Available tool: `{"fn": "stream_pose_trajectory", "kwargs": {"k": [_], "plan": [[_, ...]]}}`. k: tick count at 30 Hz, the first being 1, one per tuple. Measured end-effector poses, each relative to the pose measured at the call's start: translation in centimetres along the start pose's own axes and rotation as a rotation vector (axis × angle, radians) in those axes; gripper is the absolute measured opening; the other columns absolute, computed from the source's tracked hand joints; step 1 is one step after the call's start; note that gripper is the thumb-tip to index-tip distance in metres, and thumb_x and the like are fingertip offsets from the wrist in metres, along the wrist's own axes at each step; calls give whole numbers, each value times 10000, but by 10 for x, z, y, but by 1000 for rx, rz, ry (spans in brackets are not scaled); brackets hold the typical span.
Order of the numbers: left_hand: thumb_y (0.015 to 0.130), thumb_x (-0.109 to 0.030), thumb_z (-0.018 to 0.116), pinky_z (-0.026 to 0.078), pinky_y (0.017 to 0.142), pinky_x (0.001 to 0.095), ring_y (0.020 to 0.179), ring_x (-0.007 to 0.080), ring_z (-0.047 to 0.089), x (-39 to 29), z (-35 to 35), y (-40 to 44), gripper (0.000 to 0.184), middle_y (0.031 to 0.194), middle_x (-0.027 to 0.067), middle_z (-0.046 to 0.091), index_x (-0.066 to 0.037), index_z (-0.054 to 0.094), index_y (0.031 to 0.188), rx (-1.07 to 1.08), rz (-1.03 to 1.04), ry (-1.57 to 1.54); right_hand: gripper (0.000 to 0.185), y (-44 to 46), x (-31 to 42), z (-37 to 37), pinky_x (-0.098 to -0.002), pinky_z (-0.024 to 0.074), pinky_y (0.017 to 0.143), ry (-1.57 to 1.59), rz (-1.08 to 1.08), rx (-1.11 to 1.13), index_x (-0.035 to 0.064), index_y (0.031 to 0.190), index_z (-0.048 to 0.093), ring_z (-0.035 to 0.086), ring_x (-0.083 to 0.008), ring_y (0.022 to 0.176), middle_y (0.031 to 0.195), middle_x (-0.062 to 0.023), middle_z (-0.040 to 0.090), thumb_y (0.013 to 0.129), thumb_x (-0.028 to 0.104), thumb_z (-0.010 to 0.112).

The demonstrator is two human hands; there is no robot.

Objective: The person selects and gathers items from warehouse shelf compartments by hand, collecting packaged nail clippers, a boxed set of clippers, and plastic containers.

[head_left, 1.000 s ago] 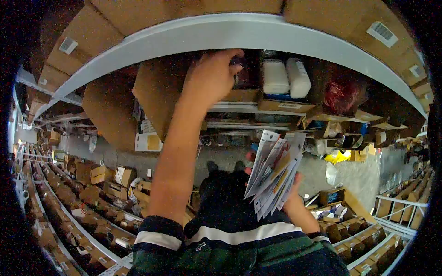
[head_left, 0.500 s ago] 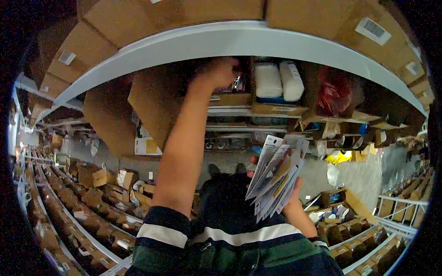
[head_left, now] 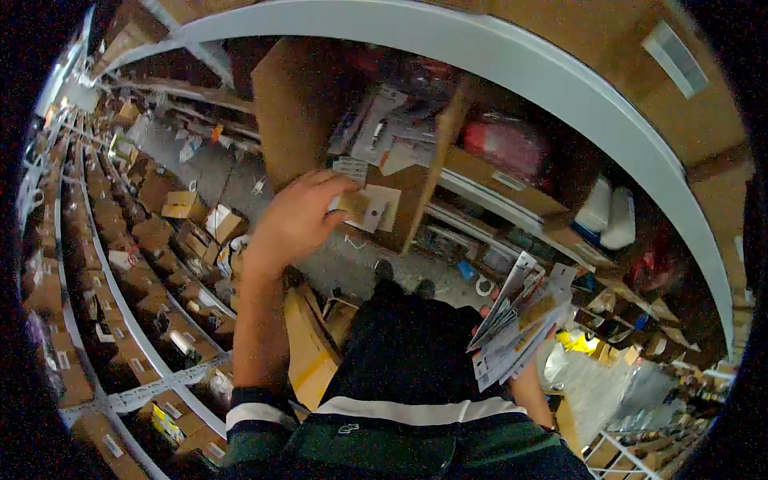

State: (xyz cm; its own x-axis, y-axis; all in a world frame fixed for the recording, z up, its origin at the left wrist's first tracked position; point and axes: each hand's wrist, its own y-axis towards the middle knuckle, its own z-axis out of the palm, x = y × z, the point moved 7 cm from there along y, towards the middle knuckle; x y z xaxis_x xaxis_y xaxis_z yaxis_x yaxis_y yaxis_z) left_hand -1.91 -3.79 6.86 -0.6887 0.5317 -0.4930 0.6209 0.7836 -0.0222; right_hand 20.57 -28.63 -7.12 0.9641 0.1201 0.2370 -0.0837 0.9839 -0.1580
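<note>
left hand (head_left: 300, 214) was at a card (head_left: 379, 210) by the box (head_left: 412, 194), couldn't tell if gripped, right hand (head_left: 539, 360) held fanned packets (head_left: 518, 330)

The held packets (head_left: 520, 328) are whitish, the shirt (head_left: 392, 450) banded green and white.

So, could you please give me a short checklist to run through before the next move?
1. Right hand gripping the fan of flat packets: ok, they are held together.
2. Fan edges squared up: not ok, the packets spread at different angles.
3. Left hand at the open carton: ok, it is by the front edge.
4. Left fingers holding something: cannot tell; they are right by a pale card, but contact is unclear.
5. Loose packets inside the carton neatly stacked: not ok, they overlap unevenly.
6. Packet printing readable: cannot tell, too small and blurred.
</note>
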Motion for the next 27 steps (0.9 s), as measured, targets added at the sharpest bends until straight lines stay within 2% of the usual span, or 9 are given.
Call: {"fn": "stream_pose_trajectory", "kwargs": {"k": [2, 3, 5, 6, 9, 15, 18, 24, 27], "plan": [[730, -124, 648, 452, 845, 400, 1002, 329, 557, 3, 12, 4, 322, 1039, 166, 597, -30, 568, 1027, -68, 313, 156, 1073, 6, -1, 14, -691, 378, 842, -109, -88, -124, 167, 1411, 175, 383, -491, 1175, 1370, -199, 330, 606, 746, 585], [730, -124, 648, 452, 845, 400, 1002, 329, 557, 5, 11, 11, 322, 1039, 166, 597, -30, 568, 1027, -73, 306, 148, 1073, 8, -4, 17, -691, 378, 842, -118, -81, -127, 167, 1411, 175, 383, -491, 1175, 1370, -199, 330, 606, 746, 585], [731, -140, 644, 447, 859, 406, 1014, 330, 551, 15, 35, 27, 297, 1037, 167, 597, -20, 584, 996, 284, 170, 132, 1065, 14, -9, 24, -684, 379, 849, 11, -122, -89, 160, 1411, 174, 386, -493, 1171, 1375, -200, 324, 616, 740, 582], [731, -140, 644, 447, 859, 406, 1014, 330, 551, 8, 35, 35, 297, 1037, 167, 597, -20, 584, 996, 287, 172, 125, 1065, 14, -11, 20, -684, 379, 849, 8, -123, -96, 160, 1411, 174, 386, -493, 1171, 1375, -200, 324, 616, 740, 582], [712, -169, 667, 439, 874, 407, 1038, 319, 542, 13, 45, 45, 303, 1019, 165, 604, -26, 606, 972, 560, 36, 354, 1052, 16, -16, 16, -673, 378, 861, -60, -110, -86, 156, 1414, 169, 379, -491, 1177, 1390, -196, 301, 633, 739, 567], [667, -121, 668, 465, 737, 408, 880, 289, 586, -20, -24, 23, 158, 879, 83, 639, -73, 642, 814, 211, 486, 15, 1037, 19, -15, 33, -676, 338, 899, 100, -335, 16, 156, 1422, 144, 338, -475, 1218, 1421, -178, 250, 659, 737, 540], [562, 7, 676, 481, 644, 342, 736, 195, 599, -25, -61, 1, 188, 841, -11, 657, -104, 647, 711, -211, 631, -116, 1058, 19, -13, 34, -671, 334, 906, 94, -361, 46, 163, 1425, 135, 334, -470, 1224, 1424, -177, 248, 644, 755, 532], [569, 56, 651, 516, 598, 274, 703, 192, 650, 3, -22, -7, 207, 888, 36, 677, -63, 644, 739, -241, 610, -362, 1086, 18, -15, 32, -653, 349, 904, 102, -447, 45, 175, 1427, 140, 324, -475, 1230, 1423, -176, 255, 613, 793, 510], [582, 47, 663, 526, 638, 279, 748, 197, 658, 4, -14, -4, 219, 904, 54, 676, -53, 649, 776, -193, 559, -418, 821, 20, -12, 32, -633, 437, 824, 47, -495, 57, 208, 1402, 251, 396, -428, 1166, 1379, -190, 307, 751, 542, 625]]}}
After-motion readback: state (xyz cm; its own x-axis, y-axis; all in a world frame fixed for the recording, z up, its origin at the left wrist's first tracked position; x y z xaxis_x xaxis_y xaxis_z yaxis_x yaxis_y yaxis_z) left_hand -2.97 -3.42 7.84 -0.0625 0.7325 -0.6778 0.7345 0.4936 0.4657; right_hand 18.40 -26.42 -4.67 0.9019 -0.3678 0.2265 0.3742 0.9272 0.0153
